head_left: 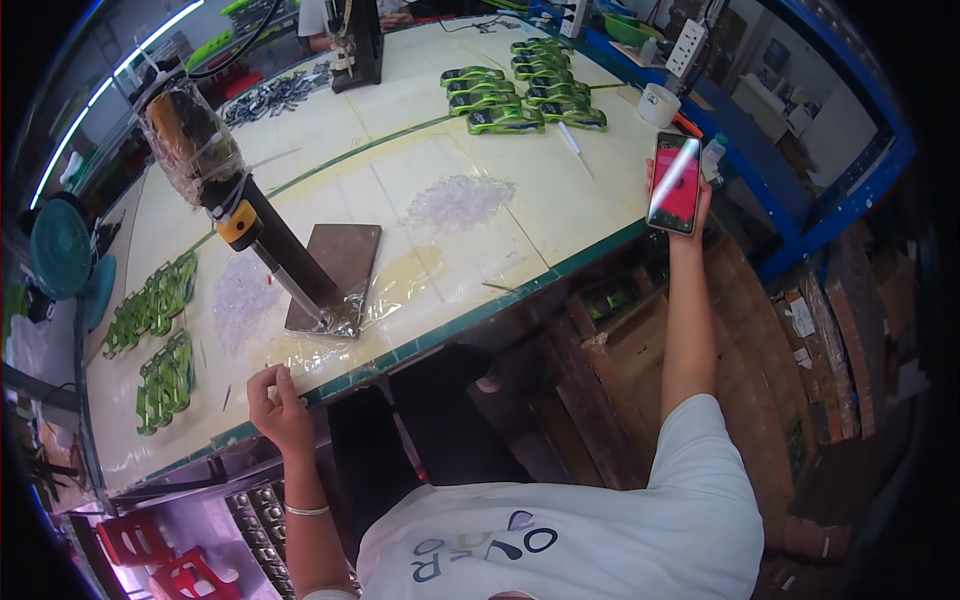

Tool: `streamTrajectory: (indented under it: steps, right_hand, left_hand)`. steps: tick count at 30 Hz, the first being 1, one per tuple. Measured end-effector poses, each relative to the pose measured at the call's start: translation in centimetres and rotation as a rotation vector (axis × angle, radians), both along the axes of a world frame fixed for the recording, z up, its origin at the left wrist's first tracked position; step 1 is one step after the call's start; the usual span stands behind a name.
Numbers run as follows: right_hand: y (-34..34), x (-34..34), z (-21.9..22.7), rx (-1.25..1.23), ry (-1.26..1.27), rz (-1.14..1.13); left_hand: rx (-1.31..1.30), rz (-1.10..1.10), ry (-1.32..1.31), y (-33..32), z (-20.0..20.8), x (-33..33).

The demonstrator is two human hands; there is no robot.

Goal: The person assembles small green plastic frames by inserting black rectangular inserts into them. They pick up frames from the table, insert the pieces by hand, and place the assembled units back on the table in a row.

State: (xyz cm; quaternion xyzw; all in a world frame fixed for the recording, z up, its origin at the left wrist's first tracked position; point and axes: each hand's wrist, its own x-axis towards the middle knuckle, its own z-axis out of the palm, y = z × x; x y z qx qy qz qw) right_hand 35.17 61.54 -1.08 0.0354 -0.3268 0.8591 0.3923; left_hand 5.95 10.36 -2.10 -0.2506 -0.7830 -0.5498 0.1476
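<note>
My right hand holds up a smartphone with a lit pink-red screen, beyond the table's right edge. My left hand is at the near edge of the table, its fingers curled in; whether anything small is inside them is hidden. Just beyond it stands a press-like tool with a dark column, a yellow collar and a plastic-wrapped top, over a brown board. Small clear pieces lie in one pile right of the board and another left of it.
Green car-shaped parts stand in rows at the far right and near left of the table. A white pen-like tool and a white roll lie near the right side. Another press stands at the back, close to a person.
</note>
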Motion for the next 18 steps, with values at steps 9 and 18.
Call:
streamTrajectory:
  steps: [9, 18]
  right_hand:
    - [-0.4, -0.6, 0.3, 0.091, -0.024, 0.063]
    - [1.0, -1.3, 1.5, 0.132, -0.175, 0.067]
  left_hand:
    - [-0.029, 0.001, 0.024, 0.0, -0.3, -0.1]
    - [0.004, -0.006, -0.082, 0.0, -0.2, -0.3]
